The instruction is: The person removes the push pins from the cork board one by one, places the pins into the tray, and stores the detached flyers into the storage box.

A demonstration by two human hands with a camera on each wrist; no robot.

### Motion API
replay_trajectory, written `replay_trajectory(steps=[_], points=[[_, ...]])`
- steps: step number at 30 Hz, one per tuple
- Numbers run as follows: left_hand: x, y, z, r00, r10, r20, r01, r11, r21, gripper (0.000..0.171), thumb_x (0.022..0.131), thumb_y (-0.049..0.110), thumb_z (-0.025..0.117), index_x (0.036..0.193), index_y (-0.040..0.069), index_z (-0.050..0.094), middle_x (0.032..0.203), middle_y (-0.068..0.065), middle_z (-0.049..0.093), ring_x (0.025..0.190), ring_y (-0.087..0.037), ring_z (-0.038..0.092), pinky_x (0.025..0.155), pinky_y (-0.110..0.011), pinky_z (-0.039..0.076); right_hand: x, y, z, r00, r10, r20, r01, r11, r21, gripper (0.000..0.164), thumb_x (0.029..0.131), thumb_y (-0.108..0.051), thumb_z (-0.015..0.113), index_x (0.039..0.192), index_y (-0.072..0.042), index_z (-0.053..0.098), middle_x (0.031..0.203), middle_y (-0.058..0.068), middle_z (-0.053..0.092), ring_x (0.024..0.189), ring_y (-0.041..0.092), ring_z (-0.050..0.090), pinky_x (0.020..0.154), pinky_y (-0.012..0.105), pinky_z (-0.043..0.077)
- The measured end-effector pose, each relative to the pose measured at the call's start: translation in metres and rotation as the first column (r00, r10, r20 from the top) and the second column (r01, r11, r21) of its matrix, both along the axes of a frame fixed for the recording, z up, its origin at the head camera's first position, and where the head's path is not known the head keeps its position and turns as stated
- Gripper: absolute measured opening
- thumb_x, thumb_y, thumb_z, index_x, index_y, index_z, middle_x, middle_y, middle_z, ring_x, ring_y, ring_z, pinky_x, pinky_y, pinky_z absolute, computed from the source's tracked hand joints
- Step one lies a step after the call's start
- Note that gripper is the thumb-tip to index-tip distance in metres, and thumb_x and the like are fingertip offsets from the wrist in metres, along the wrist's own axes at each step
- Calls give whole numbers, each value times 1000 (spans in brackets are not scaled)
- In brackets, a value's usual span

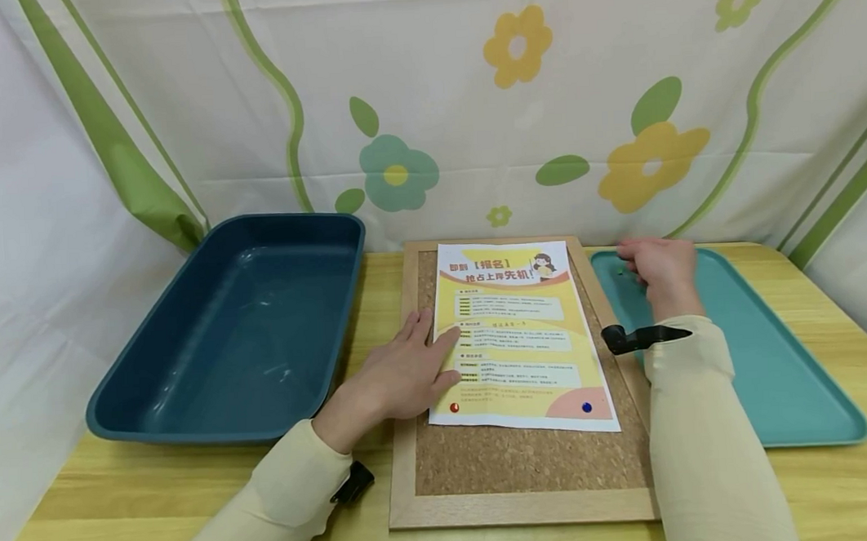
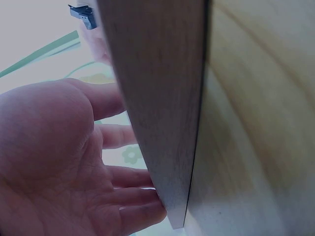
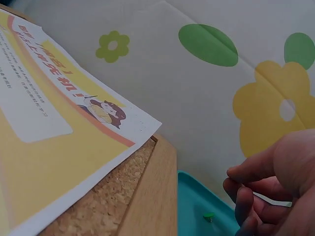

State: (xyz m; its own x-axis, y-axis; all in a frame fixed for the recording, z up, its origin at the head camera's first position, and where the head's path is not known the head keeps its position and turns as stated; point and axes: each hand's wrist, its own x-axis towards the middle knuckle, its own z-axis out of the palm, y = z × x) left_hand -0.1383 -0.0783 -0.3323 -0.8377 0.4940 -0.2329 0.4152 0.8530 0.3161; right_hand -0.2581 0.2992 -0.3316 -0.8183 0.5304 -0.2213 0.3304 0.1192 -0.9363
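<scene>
A printed yellow-and-white sheet (image 1: 518, 339) lies on a wood-framed corkboard (image 1: 532, 461). A red push pin (image 1: 454, 407) and a blue push pin (image 1: 586, 407) are at its lower corners. My left hand (image 1: 402, 374) rests on the board's left side, fingers spread and touching the sheet's left edge. Over the far left end of the teal tray (image 1: 785, 383) is my right hand (image 1: 662, 271), fingers curled. Thumb and forefinger tips (image 3: 236, 173) come together; I cannot tell whether something small is between them. Below them on the tray lies a green push pin (image 3: 209, 215).
A deep dark-blue basin (image 1: 261, 345) stands left of the board on the wooden table (image 1: 122, 499). Behind everything hangs a white flowered curtain (image 1: 470, 121). The tray sits close against the board's right side.
</scene>
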Motion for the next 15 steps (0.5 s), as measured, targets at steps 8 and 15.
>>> replay_trajectory(steps=[8,15], points=[[0,0,0,1000,-5,-3,5,1000,8,62,112,40,52,168,19,35,178,-23,11,167,-40,10,125,-58,37,3,2,-5,1000,-10,23,7,996,93,16,92,-18,79,99,-19,65,50,-17,58,54,7,57,52,29,42],[0,0,-1,1000,-5,-2,5,1000,7,63,112,40,52,168,20,34,178,-23,11,167,-40,10,125,-58,36,3,2,-6,987,84,137,-110,975,195,12,91,-20,77,90,-17,65,54,-13,58,58,13,56,56,32,47]])
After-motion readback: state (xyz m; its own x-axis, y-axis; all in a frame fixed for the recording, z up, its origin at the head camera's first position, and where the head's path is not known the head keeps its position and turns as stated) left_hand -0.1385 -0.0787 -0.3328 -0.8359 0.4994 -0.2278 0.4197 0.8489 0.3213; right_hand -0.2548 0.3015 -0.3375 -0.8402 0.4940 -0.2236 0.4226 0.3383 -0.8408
